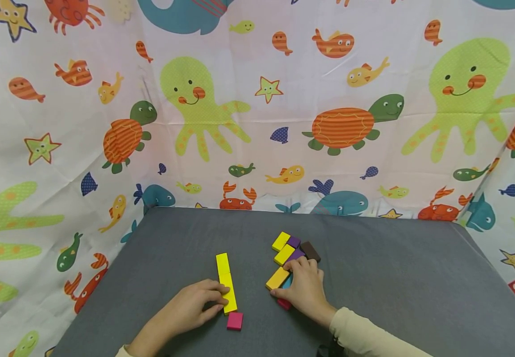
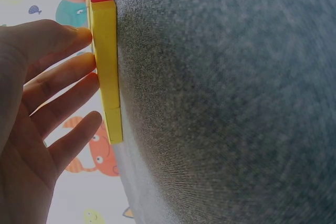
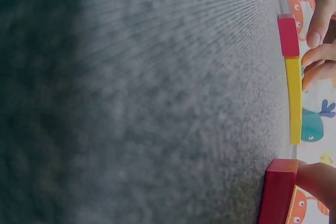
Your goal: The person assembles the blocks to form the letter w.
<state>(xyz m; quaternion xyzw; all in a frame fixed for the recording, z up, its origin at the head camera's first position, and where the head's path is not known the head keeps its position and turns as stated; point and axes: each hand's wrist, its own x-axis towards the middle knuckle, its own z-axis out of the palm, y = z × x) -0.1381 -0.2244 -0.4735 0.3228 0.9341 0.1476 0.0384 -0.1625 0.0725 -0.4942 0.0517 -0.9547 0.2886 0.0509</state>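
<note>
Our left hand (image 1: 186,311) rests straight fingertips on the long yellow block (image 1: 228,293), whose long axis runs away from us on the grey table (image 1: 396,277), while our right hand (image 1: 305,288) pinches a red block (image 1: 284,303) just to its right.

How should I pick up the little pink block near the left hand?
Probably pinch the pink block by its two side faces, coming from above. It lies flat, its top is bare, and only its far edge sits close to the yellow bar.
</note>
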